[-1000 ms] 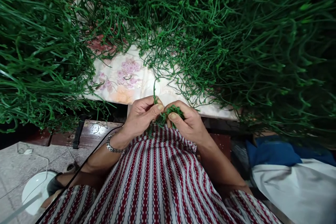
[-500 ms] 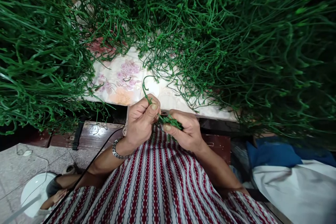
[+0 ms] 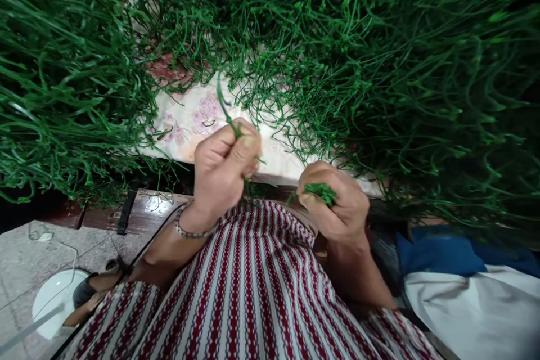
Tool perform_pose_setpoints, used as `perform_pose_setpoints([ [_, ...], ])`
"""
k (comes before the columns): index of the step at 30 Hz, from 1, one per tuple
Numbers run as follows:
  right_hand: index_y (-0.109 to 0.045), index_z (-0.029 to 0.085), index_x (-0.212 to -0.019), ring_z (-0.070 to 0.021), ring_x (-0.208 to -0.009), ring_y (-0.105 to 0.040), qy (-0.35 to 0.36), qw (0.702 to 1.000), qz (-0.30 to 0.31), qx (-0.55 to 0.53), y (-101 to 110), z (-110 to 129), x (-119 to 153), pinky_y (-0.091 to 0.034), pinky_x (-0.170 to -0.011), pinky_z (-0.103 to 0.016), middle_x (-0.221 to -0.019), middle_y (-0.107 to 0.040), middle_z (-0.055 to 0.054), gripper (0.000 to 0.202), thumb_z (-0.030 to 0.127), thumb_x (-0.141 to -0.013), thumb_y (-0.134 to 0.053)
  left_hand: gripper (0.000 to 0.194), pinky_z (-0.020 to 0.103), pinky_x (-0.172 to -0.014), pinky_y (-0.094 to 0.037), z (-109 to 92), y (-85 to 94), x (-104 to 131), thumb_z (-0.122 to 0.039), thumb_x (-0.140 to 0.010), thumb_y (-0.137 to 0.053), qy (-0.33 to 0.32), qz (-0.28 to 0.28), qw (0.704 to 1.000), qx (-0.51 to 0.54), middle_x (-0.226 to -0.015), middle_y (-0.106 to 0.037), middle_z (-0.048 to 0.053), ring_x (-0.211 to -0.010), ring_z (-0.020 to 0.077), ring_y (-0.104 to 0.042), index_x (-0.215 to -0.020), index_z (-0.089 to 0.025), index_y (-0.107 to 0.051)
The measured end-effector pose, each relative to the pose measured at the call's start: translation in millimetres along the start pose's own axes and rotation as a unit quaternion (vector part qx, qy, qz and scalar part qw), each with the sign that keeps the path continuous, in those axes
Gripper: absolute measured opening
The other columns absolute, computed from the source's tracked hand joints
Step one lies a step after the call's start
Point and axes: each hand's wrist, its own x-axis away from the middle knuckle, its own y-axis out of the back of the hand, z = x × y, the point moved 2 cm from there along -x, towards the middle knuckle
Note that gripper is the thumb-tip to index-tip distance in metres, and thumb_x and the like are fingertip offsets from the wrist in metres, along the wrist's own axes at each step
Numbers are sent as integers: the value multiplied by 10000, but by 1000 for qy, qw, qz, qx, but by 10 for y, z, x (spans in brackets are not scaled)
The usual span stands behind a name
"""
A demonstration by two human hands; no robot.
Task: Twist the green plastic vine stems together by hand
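Note:
Pinched between the thumb and fingers of my left hand (image 3: pixel 225 169) is a thin green stem (image 3: pixel 223 102), its upper end rising above the fist. My right hand (image 3: pixel 343 199) is closed around a small bunch of short green sprigs (image 3: pixel 321 192) that shows between thumb and forefinger. The hands are apart, over the near edge of a table with a pale flowered cloth (image 3: pixel 185 138). Large heaps of similar green branched stems (image 3: pixel 295 28) lie beyond them; whether these are real or plastic I cannot tell.
Another heap of stems (image 3: pixel 63 101) hangs over the table's left edge. A dark wooden surface (image 3: pixel 156 214) with a black strap (image 3: pixel 125 214) lies below. Another person's hand (image 3: pixel 90 301) is near a white round stool-like object (image 3: pixel 53 298). Blue and white cloths (image 3: pixel 468 298) are at right.
The hands have drawn apart. My left hand has risen with its stem, and my right hand has moved to the right with the sprigs, turning to show their ends.

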Motion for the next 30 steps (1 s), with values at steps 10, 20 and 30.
perform_pose_setpoints([
  [10,-542,206,-1010,-81,-533,-500,-124,992,25,11,-146,-121,-119,-405,-553,-218,-742,-590,15,140,246,-883,-501,260,153,-377,-279,66,35,-192,-213,-861,-481,116,41,982,145,-626,-413,-23,-420,20,-341,-614,-135,-481],
  [20,-572,167,-813,-95,-603,-497,-47,996,70,23,-446,-137,-285,-411,-594,-219,-678,-554,15,101,266,-823,-587,216,190,-475,-421,11,-61,-120,-307,-843,-528,42,63,993,94,-726,-506,5,-518,59,-479,-697,-152,-561],
  [30,-556,195,-803,-107,-601,-550,-55,993,-25,102,-198,3,-239,-415,-567,-222,-683,-589,15,112,261,-778,-644,235,287,-719,-446,65,179,198,-216,-741,-658,-206,183,905,-325,-841,-598,48,-810,163,-548,-963,-159,-605],
])
